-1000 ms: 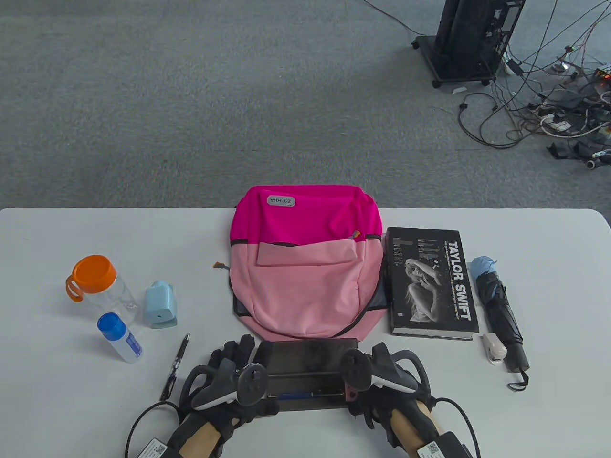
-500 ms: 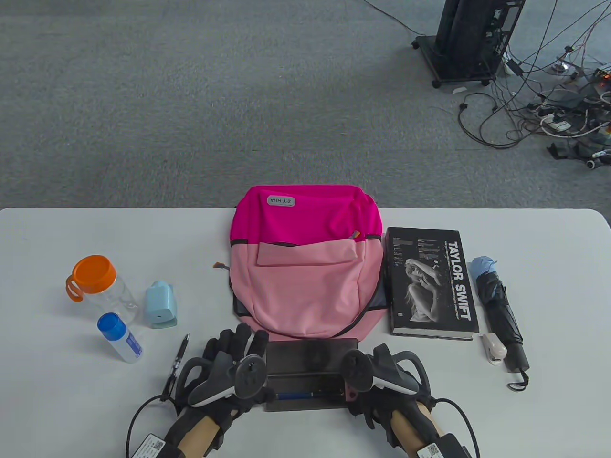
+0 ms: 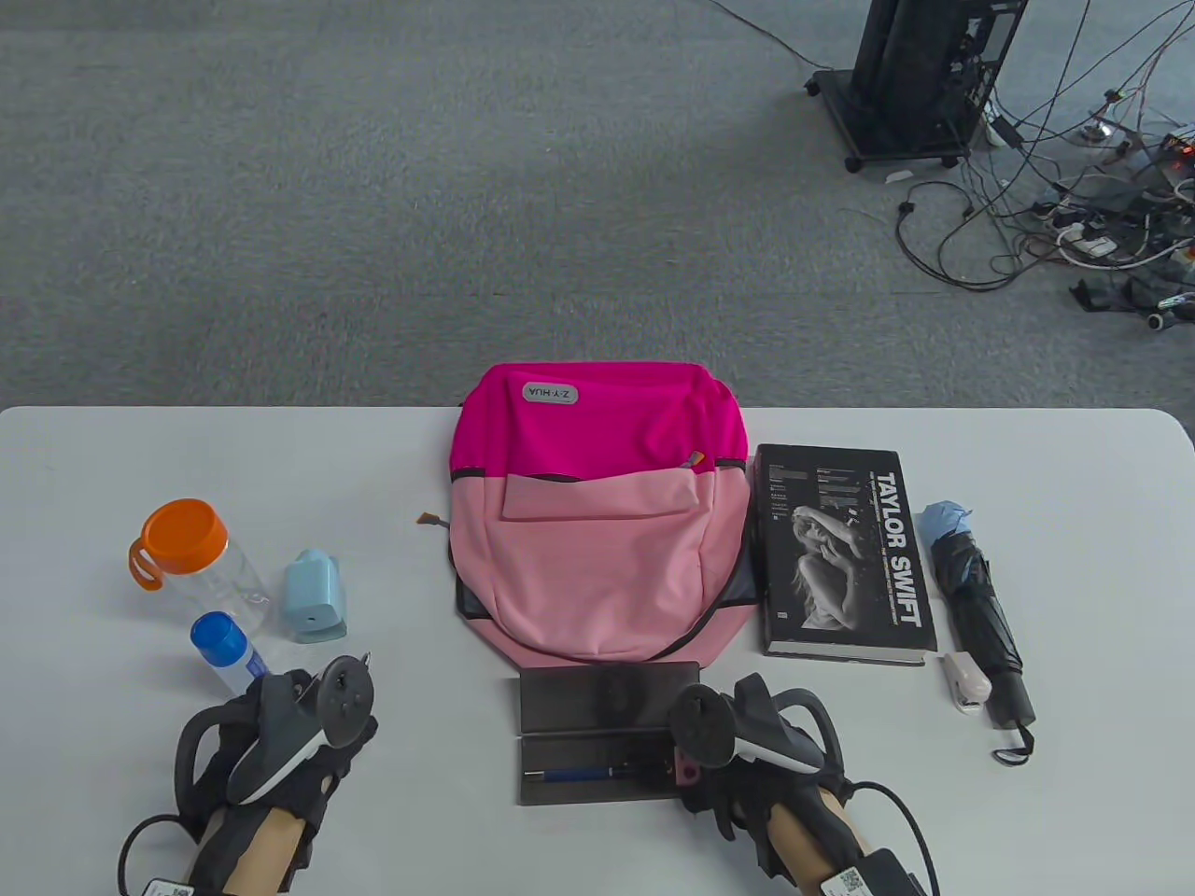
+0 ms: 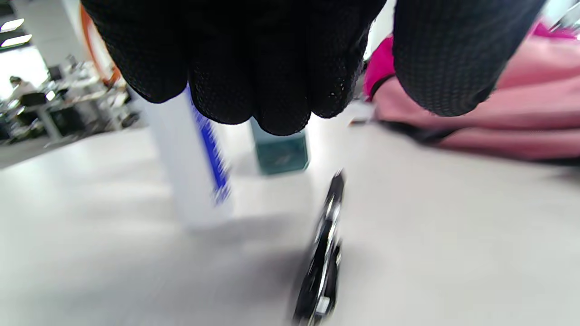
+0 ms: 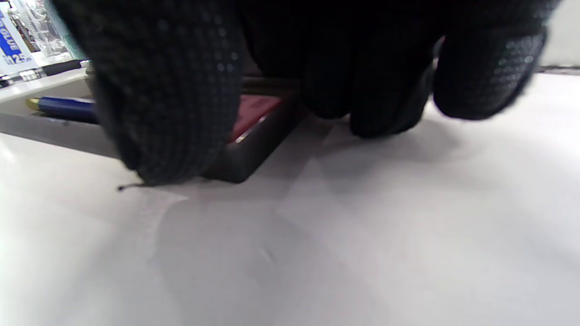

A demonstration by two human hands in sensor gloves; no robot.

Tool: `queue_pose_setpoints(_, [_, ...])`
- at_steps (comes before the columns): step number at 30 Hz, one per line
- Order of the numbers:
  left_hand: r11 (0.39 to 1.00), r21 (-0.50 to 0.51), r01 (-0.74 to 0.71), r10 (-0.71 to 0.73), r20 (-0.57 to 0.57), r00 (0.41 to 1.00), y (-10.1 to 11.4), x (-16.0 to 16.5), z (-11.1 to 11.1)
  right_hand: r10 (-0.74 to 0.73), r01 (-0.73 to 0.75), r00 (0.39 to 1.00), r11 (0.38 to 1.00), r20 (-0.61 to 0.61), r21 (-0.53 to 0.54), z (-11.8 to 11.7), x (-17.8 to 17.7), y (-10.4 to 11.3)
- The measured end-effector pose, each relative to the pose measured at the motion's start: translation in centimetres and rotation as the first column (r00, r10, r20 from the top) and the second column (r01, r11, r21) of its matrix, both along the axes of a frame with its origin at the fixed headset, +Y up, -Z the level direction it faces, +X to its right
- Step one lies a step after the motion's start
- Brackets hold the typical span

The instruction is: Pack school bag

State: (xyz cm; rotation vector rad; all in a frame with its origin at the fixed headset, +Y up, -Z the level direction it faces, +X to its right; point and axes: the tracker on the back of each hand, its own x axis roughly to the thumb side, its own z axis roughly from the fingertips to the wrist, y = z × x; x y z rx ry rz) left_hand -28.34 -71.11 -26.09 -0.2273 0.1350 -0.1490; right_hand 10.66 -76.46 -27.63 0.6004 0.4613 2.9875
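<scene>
Table view: a pink bag lies zipped at the desk's middle. Just before it an open pen case is steadied by the right hand at its right end. The left hand is placed over a pen, which it hides here.

Left wrist view: the pen lies under loosely parted fingers, not gripped; pinching seems next.

Right wrist view: the grip's closure cannot be told

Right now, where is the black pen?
In the left wrist view the black pen lies on the table, just right of the glue stick, under the left hand.
</scene>
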Motion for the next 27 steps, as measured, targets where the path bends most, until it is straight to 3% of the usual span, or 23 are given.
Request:
queue_pose_setpoints(5, [0.998, -0.027, 0.053, -0.055, -0.065, 0.996, -3.3, -0.5, -0.2, 0.0, 0.0, 1.0, 1.0, 0.005, 0.0, 0.1, 0.0, 0.0])
queue_pose_setpoints(10, [0.988, -0.114, 0.102, -0.117, -0.129, 0.985, -4.9, -0.1, -1.0, -0.003, 0.003, 1.0, 1.0, 0.011, -0.001, 0.1, 0.0, 0.0])
queue_pose_setpoints(12, [0.985, -0.104, 0.139, -0.151, -0.125, 0.981, -5.4, 0.2, -1.2, -0.003, 0.003, 1.0, 1.0, 0.011, -0.001, 0.2, 0.0, 0.0])
queue_pose_setpoints(16, [0.988, -0.066, 0.137, -0.145, -0.135, 0.98, -5.7, 0.9, -1.4, -0.009, 0.009, 1.0, 1.0, 0.011, -0.003, 0.2, 0.1, -0.1])
queue_pose_setpoints(21, [0.975, -0.144, 0.167, -0.187, -0.142, 0.972, -6.5, 1.6, -1.6, -0.01, 0.011, 1.0, 1.0, 0.012, -0.004, 0.2, 0.1, -0.1])
queue_pose_setpoints(24, [0.969, -0.13, 0.21, -0.226, -0.12, 0.967, -6.7, 2.1, -1.4, -0.009, 0.009, 1.0, 1.0, 0.013, -0.002, 0.2, 0.1, -0.1])
queue_pose_setpoints(27, [0.984, -0.131, 0.122, -0.133, -0.077, 0.988, -5.5, 2.2, -1.5, -0.008, 0.008, 1.0, 1.0, 0.012, -0.001, 0.3, 0.1, -0.1])
